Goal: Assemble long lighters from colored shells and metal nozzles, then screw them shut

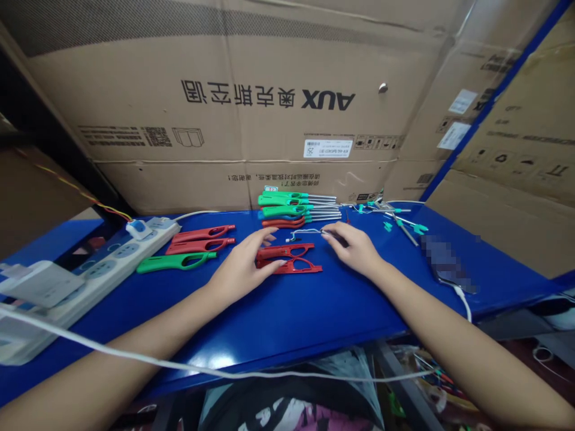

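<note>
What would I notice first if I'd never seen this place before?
Probably the huge cardboard sheet standing behind the table, with its big AUX letters upside down. Then, bright against the blue tabletop, the red plastic pieces by the left hand, and thin wires beside the right hand. Behind them lies a pile of green handles with shiny metal rods.

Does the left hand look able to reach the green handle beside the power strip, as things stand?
Probably yes: the left hand is near the green handle, and only blue tabletop shows between them; nothing lies on it.
</note>
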Available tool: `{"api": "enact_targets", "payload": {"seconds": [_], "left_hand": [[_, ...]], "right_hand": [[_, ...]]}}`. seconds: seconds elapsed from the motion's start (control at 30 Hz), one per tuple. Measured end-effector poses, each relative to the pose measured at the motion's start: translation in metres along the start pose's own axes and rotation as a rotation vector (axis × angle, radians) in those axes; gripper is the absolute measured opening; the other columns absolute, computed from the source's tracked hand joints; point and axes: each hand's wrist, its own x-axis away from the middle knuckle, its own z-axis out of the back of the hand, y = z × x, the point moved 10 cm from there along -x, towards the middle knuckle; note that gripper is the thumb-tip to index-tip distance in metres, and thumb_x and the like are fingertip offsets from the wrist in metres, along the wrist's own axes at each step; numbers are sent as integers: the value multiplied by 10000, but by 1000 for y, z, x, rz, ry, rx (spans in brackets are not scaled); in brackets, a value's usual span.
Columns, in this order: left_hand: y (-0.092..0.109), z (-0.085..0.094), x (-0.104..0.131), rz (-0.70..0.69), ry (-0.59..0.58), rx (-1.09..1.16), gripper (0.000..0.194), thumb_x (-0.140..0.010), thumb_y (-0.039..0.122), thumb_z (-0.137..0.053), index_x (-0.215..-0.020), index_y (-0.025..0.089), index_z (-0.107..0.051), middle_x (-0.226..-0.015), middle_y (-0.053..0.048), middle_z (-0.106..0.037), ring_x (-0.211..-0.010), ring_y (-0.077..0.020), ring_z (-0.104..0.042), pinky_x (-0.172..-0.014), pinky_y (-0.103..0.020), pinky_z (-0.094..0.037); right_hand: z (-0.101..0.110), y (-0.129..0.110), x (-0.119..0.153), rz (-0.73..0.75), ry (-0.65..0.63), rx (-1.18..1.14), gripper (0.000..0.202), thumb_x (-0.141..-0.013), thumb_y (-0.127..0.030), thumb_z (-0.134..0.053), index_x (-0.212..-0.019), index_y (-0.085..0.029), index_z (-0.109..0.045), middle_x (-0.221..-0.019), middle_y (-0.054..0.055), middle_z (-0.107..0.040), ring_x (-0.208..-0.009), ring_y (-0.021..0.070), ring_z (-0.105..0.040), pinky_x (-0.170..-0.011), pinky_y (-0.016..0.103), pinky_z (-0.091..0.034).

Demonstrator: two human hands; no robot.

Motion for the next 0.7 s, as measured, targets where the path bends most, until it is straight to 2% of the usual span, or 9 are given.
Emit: {"api": "enact_targets", "payload": {"seconds": [0.13, 0.27, 0.4, 0.53, 0.7], "left_hand": [[6, -16, 1, -32, -33, 68, 572, -908, 347, -685, -1414, 210, -454, -1229, -83, -678, -1133, -225, -664, -1014, -382, -538], [11, -21, 0, -60, -40, 119, 473, -931, 284, -646, -1377, 215, -504, -1095, -44, -716, -1008, -192, -700, -947, -345, -563], [13, -20, 2, -63, -27, 177, 343, -951, 248, -595, -1290, 198, -578, -953, -19, -725, -847, -152, -705, -818, -280, -582], [11, -14, 3, -7, 28, 280, 316, -936, 294, -630, -1234, 191, -621, -903, -16, -730, -784, -139, -697, -733, -238, -567], [0, -4, -8, 103, 149, 439, 276, -918, 373, -660, -1107, 172, -682, -809, -16, -723, -702, -139, -679, -686, -237, -544]], "right_hand": [[-19, -4, 5, -20, -145, -53, 222, -989, -362, -526, -1115, -224, -646, -1036, 63, -730, -855, 178, -687, -751, 290, -517], [-24, -4, 6, -73, -218, -67, 205, -961, -369, -558, -1090, -214, -595, -895, 37, -712, -692, 151, -631, -638, 265, -456], [-27, -4, 7, -82, -274, -78, 192, -954, -375, -564, -1036, -201, -563, -826, 25, -675, -605, 124, -548, -589, 251, -399], [-27, -5, 7, -59, -283, -130, 173, -937, -358, -593, -970, -188, -581, -836, 27, -651, -621, 113, -510, -600, 246, -397], [-30, -9, 7, -53, -354, -362, 183, -926, -355, -622, -928, -173, -640, -834, 25, -655, -670, 115, -528, -636, 244, -421]]}}
